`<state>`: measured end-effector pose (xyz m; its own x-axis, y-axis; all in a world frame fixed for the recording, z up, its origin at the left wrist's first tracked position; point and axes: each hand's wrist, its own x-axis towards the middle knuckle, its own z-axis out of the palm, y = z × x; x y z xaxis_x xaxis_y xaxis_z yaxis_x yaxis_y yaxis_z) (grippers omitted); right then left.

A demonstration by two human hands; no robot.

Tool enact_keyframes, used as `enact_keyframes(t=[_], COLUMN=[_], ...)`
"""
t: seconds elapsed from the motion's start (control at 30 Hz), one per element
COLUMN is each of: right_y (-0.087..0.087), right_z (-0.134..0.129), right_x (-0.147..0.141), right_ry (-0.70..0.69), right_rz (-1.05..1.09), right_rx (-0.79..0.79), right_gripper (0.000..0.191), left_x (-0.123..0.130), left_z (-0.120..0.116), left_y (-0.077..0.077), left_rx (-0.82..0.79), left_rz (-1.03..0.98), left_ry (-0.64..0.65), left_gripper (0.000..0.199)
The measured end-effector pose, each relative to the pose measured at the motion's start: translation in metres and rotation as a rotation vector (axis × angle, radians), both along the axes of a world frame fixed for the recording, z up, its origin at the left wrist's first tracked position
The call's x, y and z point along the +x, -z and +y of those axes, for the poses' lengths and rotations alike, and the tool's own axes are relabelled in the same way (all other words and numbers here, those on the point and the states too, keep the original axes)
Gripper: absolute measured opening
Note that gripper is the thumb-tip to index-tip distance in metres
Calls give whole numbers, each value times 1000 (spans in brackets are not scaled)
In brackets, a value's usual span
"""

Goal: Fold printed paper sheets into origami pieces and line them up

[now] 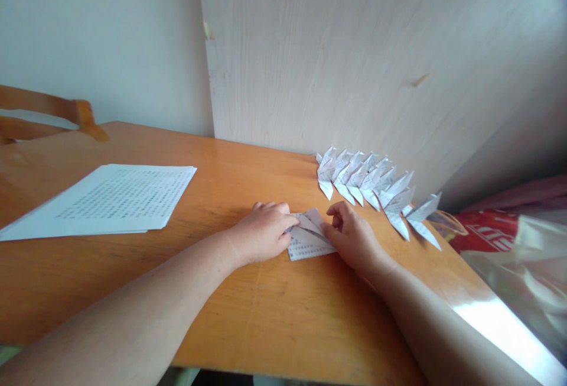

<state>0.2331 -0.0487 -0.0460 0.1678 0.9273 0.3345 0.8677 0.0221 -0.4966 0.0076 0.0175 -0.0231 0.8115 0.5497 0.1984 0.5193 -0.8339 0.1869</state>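
Note:
A small folded sheet of printed paper [310,245] lies on the table between my hands, with creased flaps raised at its top. My left hand [266,232] is closed at its left edge, thumb on the paper and fingers curled. At the right edge, my right hand [354,235] pinches the paper, its thumb against the fold and its other fingers bent inward. The undersides of both hands are hidden. Behind and right of my right hand stand several folded paper pieces [363,176] with pointed tips, set close together in rows. One more folded piece [423,211] stands at their near end.
A stack of printed sheets [128,197] lies on the left of the wooden table [248,315]. A wooden chair back [53,105] rises beyond the left edge. Pale boards [310,49] border the far side. Red and clear plastic bags [491,232] sit beyond the right edge.

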Motion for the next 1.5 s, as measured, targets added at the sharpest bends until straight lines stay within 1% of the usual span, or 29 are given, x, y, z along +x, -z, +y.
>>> enact_keyframes(t=[0.1,0.13,0.2,0.3,0.4,0.5,0.7,0.83,0.93,1.03,1.13,1.2,1.27,1.37,1.43,1.5], right_y=[1,1,2,1,-2,-7,-15,-13,-12,-10,-9,-7,-6,-6,-6,-6], right_z=[1,2,2,3,3,1,-6,-9,-8,-5,1,6,9,12,12,12], right_x=[4,6,8,10,11,8,-1,-3,-2,2,6,8,10,11,11,11], right_ry=[-14,-38,-84,-130,-164,-191,-201,-182,-204,-252,-325,-353,-365,-350,-323,-314], right_rz=[-87,-109,-134,-95,-17,1,-51,-53,-60,-101,-172,-204,-216,-229,-238,-229], right_rx=[-3,-12,-34,-67,-93,-133,-175,-168,-145,-100,-32,-33,-66,-82,-54,-16], right_gripper=[9,9,14,18,15,14,10,10,9,19,39,52,56,47,40,37], left_x=[0,0,1,1,2,3,3,3,3,2,1,0,0,-2,-3,-4], left_z=[1,1,1,1,0,-1,-2,-7,-12,-13,-12,-10,-8,-6,-4,-3], left_y=[0,0,0,0,-1,-2,-1,-3,-6,-8,-9,-9,-9,-8,-8,-8], left_rx=[-15,-19,-20,-13,-11,-3,45,78,75,60,42,40,52,73,79,82], left_rz=[6,6,7,5,8,8,-17,-10,6,19,26,31,38,36,24,16], left_ry=[0,-2,-6,-17,-35,-48,-34,-9,17,39,46,47,49,51,48,42], left_gripper=[32,32,32,31,30,30,28,21,16,15,15,16,17,18,20,20])
